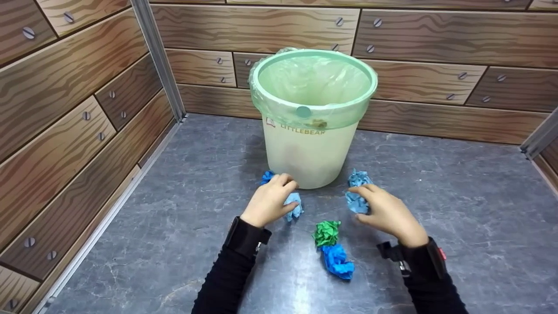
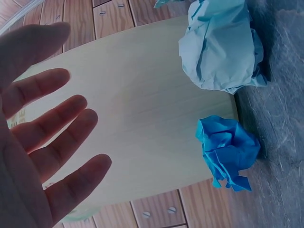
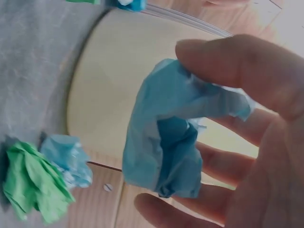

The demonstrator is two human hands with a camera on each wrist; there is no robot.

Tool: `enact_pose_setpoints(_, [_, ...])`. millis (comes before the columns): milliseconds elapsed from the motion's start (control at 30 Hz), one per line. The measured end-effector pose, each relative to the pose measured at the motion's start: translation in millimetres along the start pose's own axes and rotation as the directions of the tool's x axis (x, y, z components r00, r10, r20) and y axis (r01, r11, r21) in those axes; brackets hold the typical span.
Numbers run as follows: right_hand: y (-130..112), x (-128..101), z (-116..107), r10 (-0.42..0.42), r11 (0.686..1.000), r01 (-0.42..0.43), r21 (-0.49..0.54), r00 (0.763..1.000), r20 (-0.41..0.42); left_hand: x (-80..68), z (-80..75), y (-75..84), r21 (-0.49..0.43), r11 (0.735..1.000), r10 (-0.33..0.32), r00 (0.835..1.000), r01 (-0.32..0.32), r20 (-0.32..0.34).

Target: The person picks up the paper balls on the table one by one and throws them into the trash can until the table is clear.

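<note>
A pale green bin [image 1: 311,148] with a green liner stands on the grey floor. My left hand [image 1: 275,194] hovers with spread fingers [image 2: 57,123] just beside a light blue paper ball [image 1: 295,206] and holds nothing. A bright blue paper ball [image 1: 267,176] lies beyond it against the bin. My right hand [image 1: 368,198] grips another light blue paper ball [image 3: 166,142] between thumb and fingers, right of the bin's base. A green paper ball [image 1: 327,232] and a blue paper ball [image 1: 338,261] lie between my forearms.
Wood-patterned walls [image 1: 65,109] close in the floor on the left, back and right. A metal corner post [image 1: 159,61] stands behind the bin on the left. Grey floor [image 1: 471,209] stretches out to the right.
</note>
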State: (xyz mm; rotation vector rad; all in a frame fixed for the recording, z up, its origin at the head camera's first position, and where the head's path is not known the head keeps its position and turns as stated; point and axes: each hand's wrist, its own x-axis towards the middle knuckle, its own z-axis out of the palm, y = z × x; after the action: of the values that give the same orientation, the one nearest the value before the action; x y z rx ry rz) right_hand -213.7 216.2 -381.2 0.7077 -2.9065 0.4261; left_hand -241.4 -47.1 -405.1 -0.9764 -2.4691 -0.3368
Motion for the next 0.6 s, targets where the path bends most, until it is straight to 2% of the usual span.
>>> enact_pose_setpoints(367, [-5,-11,-15,-0.022,1.0,0.022,-0.011,0.999,-0.029,-0.6,-1.4,-0.5,0.006,1.0,-0.008,0.999,0.008,0.031])
enact_pose_setpoints(600, [-7,-10,-18,-0.021,0.999,0.022,0.026,0.997,-0.07,-0.3,0.4,-0.6,-0.01,1.0,-0.025,0.998,0.026,0.056])
